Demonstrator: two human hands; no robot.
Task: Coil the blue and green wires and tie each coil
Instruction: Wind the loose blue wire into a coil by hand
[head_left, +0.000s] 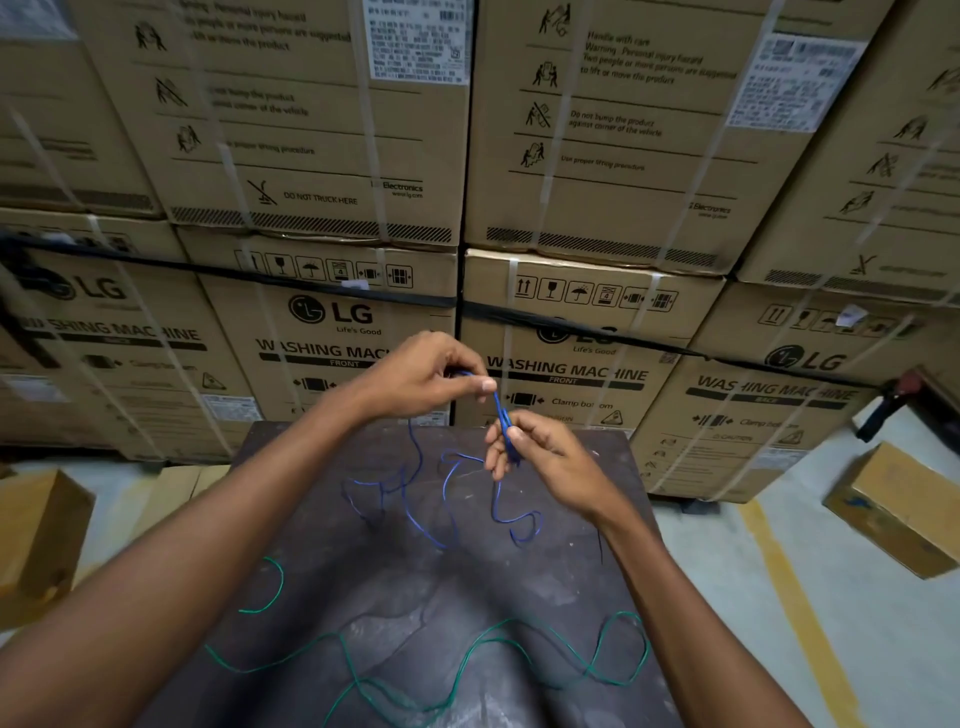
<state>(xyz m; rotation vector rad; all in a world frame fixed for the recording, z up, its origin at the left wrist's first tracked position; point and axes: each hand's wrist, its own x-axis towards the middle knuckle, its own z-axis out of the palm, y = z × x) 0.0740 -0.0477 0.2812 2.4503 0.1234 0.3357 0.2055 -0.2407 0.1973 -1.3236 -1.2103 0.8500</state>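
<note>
Blue wire (452, 499) is partly gathered: a short bundle of its loops is stretched between the two hands above the far part of the bench (571, 597), and the rest lies in loose bends on the dark surface just below them. The left hand (426, 376), at about 12 o'clock from the bench centre, pinches the upper end of the bundle between thumb and fingertips. The right hand (540, 457), a little toward 1 o'clock, grips the lower end with curled fingers. Green wire (467, 660) lies untouched at the near side, from 7 to 5 o'clock, in long waves with one end curling up at 8 o'clock.

I judge that the coiling of the blue one has only begun. The risk is that the small loops spring open if one pinch becomes loose, because this wire looks stiff and thin. Also the free tail on the bench has several crossing bends; if it is pulled quickly, they may tighten into a knot. The blue tail could also catch the green one and drag it.
</note>
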